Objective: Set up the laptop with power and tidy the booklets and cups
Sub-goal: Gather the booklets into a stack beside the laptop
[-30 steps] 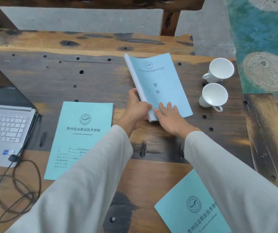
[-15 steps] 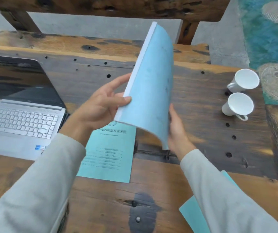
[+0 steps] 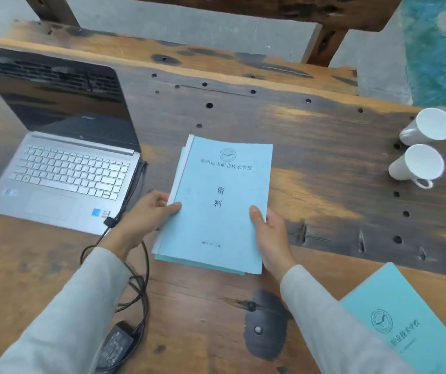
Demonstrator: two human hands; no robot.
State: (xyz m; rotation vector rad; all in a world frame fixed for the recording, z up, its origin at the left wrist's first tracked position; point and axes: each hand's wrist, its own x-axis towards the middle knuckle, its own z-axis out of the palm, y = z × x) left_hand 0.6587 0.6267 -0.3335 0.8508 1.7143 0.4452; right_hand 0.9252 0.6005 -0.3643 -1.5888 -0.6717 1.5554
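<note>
Centre frame on the dark wooden worktop [image 3: 311, 157], the left hand [image 3: 143, 214] and right hand [image 3: 270, 233] each have their grip clamped on a side edge of the thick pale-blue booklet [image 3: 216, 206], which sits atop a thinner teal booklet [image 3: 203, 263]. The open silver laptop [image 3: 62, 174] lies at left with its black power cable [image 3: 138, 265] plugged in; two white ceramic cups [image 3: 419, 163] lie tipped at upper right.

Matt paper booklet [image 3: 216, 206], rough wooden table [image 3: 324, 163]

thick booklet [image 3: 218, 203]: upright earlier | now flat atop thin booklet [image 3: 232, 270] | both hands gripping edges
</note>
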